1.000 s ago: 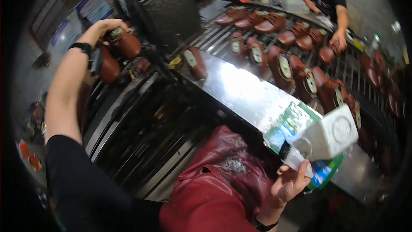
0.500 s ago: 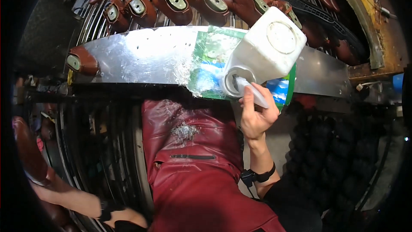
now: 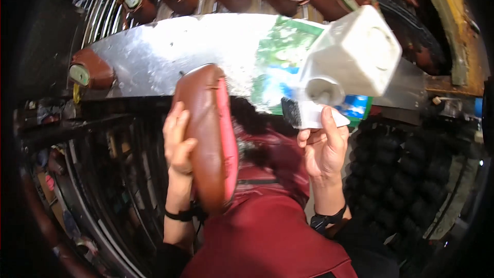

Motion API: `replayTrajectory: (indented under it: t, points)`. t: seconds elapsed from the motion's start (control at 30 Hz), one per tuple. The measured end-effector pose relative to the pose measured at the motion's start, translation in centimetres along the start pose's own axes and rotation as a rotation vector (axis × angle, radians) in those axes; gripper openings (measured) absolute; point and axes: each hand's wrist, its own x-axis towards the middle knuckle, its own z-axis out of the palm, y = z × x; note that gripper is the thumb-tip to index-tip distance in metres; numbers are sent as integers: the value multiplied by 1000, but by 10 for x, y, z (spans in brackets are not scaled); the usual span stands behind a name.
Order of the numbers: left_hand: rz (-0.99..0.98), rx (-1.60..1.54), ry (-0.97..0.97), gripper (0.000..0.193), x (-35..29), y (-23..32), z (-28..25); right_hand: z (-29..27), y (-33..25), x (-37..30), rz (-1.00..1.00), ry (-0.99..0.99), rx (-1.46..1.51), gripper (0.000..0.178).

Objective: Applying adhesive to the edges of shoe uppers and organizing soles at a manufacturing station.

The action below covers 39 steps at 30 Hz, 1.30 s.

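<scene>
- We judge that the step in hand is bringing shoe and brush together: our left hand [image 3: 180, 141] is closed around the brown shoe [image 3: 203, 134], held above the red apron [image 3: 257, 231], its pink underside [image 3: 228, 146] facing right.
- Our right hand [image 3: 328, 149] pinches the brush [image 3: 313, 115], its black bristles just beside the mouth of the tilted white container [image 3: 355, 59]. The hands are apart, and bristles do not touch the shoe.
- In our judgement, the next move calls for a steady shoe and a light stroke on the pink underside; whether the bristles are wet, we cannot tell.
- Half a second ago, the bristles were inside the mouth, and our left hand was far at left.
</scene>
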Motion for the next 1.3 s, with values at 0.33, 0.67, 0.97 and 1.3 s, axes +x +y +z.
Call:
replayTrajectory:
  t: [0.33, 0.67, 0.97, 1.3]
  points:
    - [54, 165, -182, 37, -10, -8, -16, 47, 58, 30, -55, -441, -381, 16]
    - [69, 165, -132, 31, -8, -8, -15, 81, 59, 97, -113, -391, -467, 19]
    - [81, 172, -81, 26, -1, -9, -12, 33, 18, -17, -77, -698, -668, 16]
    - [105, 218, -79, 33, 15, 9, -9, 19, -4, -57, -557, -1036, -647, 21]
